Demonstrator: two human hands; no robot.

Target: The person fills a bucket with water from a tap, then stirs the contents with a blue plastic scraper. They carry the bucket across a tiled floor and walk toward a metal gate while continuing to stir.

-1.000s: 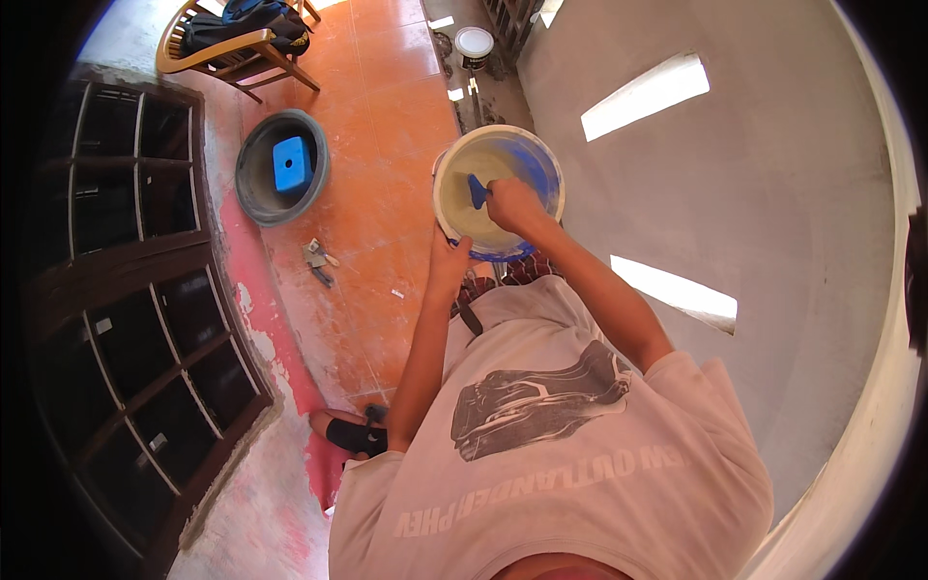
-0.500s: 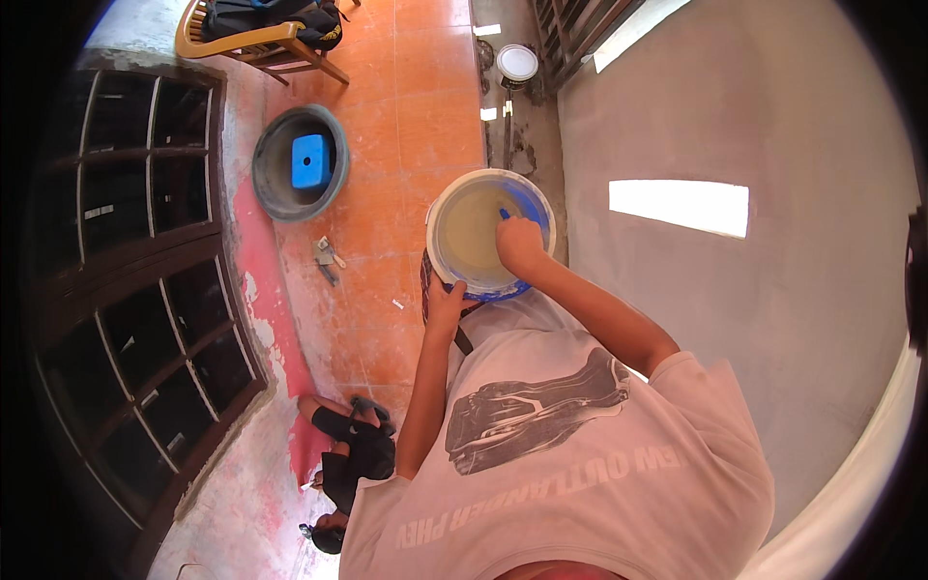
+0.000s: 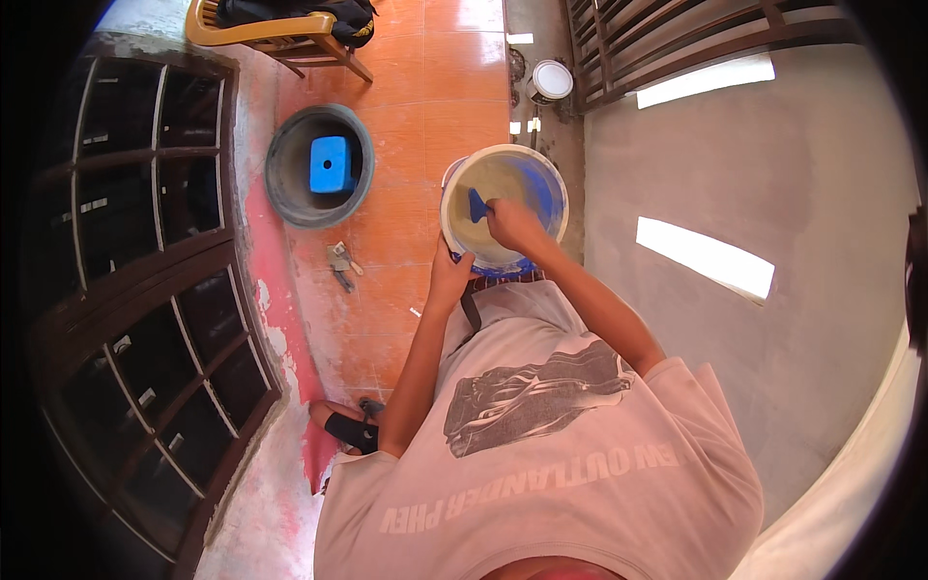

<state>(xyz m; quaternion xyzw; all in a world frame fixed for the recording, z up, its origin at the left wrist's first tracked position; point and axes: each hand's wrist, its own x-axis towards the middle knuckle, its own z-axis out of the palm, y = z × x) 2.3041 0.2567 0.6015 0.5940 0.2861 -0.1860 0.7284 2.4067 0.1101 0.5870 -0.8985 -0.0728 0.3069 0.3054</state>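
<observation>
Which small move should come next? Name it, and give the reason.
Perhaps sweep the blue tool through the pale mix: the right hand grips the tool inside the bucket, and the left hand holds the bucket's near side, which should keep it steady.

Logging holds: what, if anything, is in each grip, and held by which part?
The right grip holds a blue tool by its narrower end; the left grip holds the bucket by its near-left rim.

The bucket (image 3: 543, 188) is before me; left of it, a basin (image 3: 285, 172) with a boxy thing (image 3: 340, 174) inside; tools (image 3: 339, 261) on the floor (image 3: 420, 106) nearer me; a tub (image 3: 552, 80) beyond.
</observation>
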